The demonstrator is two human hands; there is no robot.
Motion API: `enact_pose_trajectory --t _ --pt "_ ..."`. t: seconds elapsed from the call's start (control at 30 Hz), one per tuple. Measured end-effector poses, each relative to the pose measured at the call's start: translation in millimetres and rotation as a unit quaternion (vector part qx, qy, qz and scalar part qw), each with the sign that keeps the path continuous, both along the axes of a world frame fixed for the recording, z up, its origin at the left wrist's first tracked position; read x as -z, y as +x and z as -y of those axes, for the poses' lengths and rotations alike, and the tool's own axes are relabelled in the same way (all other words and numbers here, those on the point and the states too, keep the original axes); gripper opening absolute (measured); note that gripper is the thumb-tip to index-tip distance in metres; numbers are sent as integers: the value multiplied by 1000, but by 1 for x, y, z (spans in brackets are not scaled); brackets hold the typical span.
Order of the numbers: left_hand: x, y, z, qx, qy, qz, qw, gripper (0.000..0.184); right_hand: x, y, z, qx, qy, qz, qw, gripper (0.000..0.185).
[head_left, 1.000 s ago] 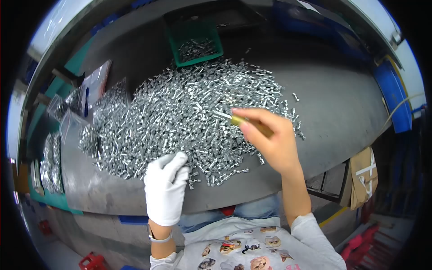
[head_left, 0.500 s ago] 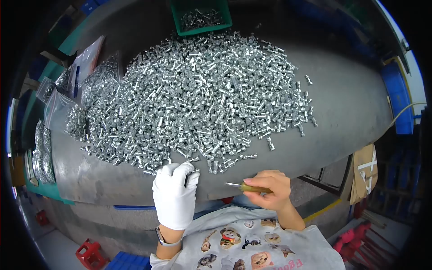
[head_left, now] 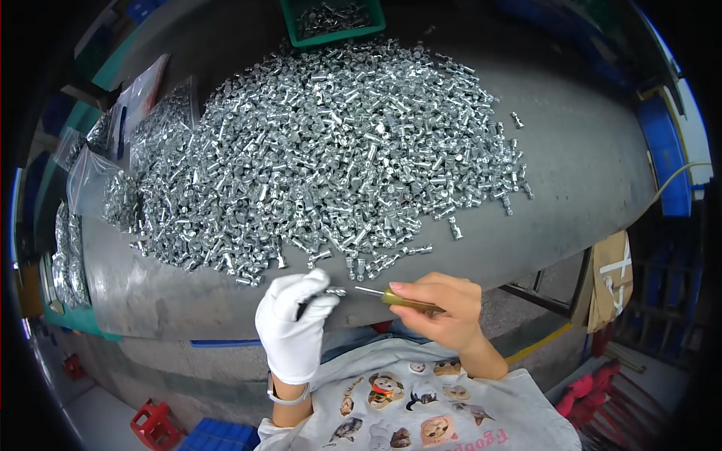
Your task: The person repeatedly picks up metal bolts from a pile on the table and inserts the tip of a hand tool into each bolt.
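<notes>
My left hand [head_left: 293,323], in a white glove, pinches a small metal part [head_left: 336,292] that sticks out to the right from its fingertips. In my bare right hand [head_left: 444,310] is a screwdriver [head_left: 402,301] with a yellowish handle, its thin metal shaft pointing left at the part. A short gap separates the shaft's tip from the part. Both hands are near the front edge of the table, below a large pile of silvery metal parts [head_left: 323,150].
A green bin [head_left: 338,36] with more parts stands behind the pile. Clear plastic bags [head_left: 94,177] of parts lie at the left. The dark table [head_left: 571,180] curves round to the right, by a blue bin [head_left: 668,161] and a cardboard piece [head_left: 608,282].
The screwdriver in my right hand has come down from over the pile to beside my left hand. My left hand has lifted a metal part at the pile's front edge. The view has tilted downward.
</notes>
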State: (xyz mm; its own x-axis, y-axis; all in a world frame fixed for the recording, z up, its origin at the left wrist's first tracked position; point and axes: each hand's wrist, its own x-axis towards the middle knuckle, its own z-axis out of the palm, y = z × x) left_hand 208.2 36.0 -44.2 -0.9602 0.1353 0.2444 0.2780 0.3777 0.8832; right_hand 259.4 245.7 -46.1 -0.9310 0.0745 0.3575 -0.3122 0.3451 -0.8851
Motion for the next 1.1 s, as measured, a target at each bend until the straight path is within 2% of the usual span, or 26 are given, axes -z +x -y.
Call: enact_pose_trajectory --t 0.3,0.43,0.5,0.73,0.83,1.1 --pt "-7 1 -2 44 -13 11 999 34 -2 -5 -2 -28 42 -45 998 34" --pt "-7 -2 2 74 -88 -89 989 35 -7 -3 -11 -71 67 -24 995 30" --pt "-14 -4 4 102 -106 -121 982 36 -6 -3 -13 -88 29 -5 996 29" --pt "-15 -2 7 106 -73 -78 989 33 -8 -4 -12 -120 -65 54 989 30" --pt "-13 1 5 91 -51 -52 993 32 -12 -2 -16 -135 -62 114 982 30" --pt "-15 14 0 29 79 86 993 26 -4 -6 -9 -166 -110 97 975 29"
